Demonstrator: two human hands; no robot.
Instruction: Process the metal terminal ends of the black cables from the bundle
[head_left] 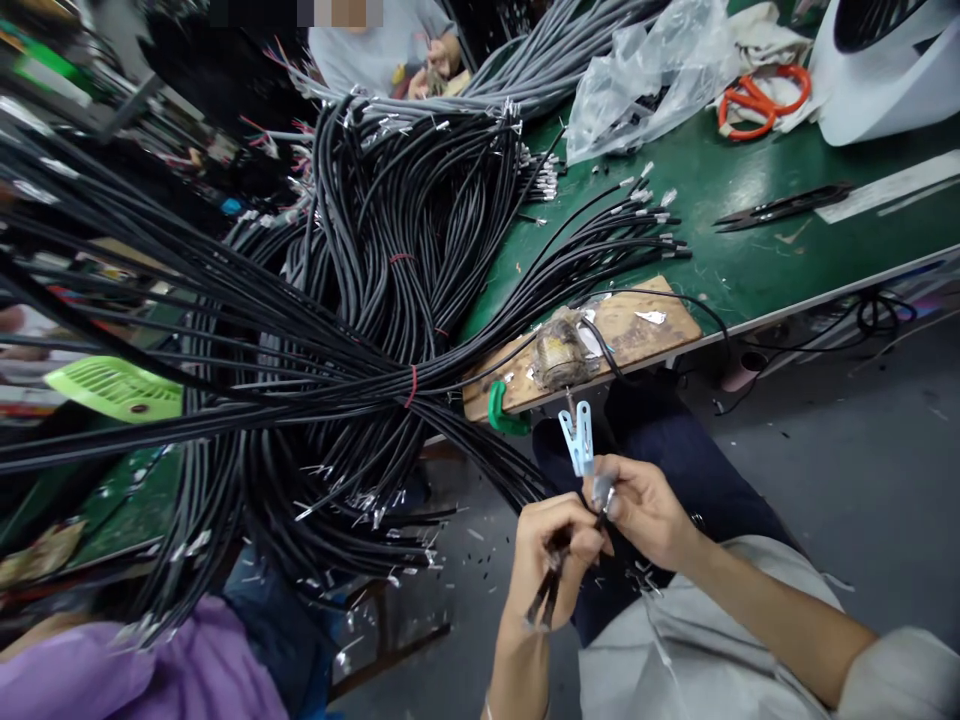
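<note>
Looking dark and slim, cables (pixel 552 590) jut wristward from the left grip (pixel 556 545) clasping them, while the right grip (pixel 646 508) just beside pinches a silvery piece (pixel 604 490).

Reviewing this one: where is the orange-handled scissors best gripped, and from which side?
Probably by the handle loops of the orange-handled scissors, coming from above on the wearer's side: the loops show uncovered and bare green table lies in front, while white cloth crowds behind. I can't make out the blades.
</note>
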